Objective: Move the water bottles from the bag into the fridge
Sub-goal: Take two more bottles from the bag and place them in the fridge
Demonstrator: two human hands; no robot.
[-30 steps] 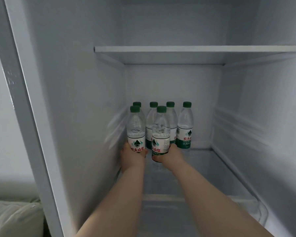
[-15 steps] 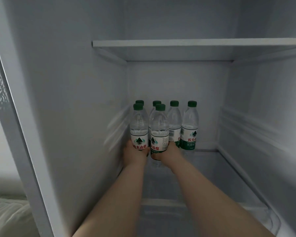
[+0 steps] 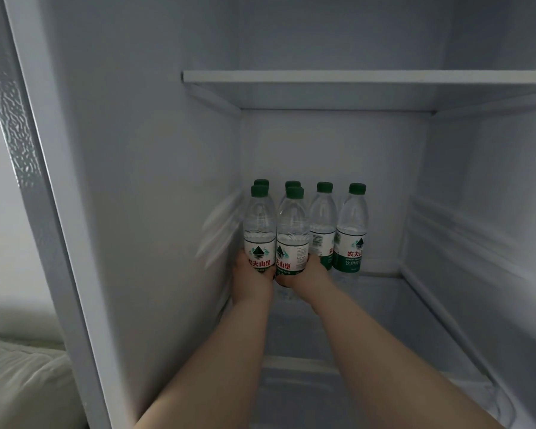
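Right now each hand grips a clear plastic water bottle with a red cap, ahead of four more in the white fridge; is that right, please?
The caps are green, not red, per the head view. Left hand and right hand each grip a clear plastic water bottle, ahead of four more in the white fridge.

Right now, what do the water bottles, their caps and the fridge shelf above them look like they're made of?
The water bottles: clear, glossy thin plastic, probably; the water level shows through the walls. The caps: opaque dark green plastic, dull finish. The fridge shelf: smooth white front edge, likely plastic trim; whether the panel behind is glass or plastic, I cannot tell.
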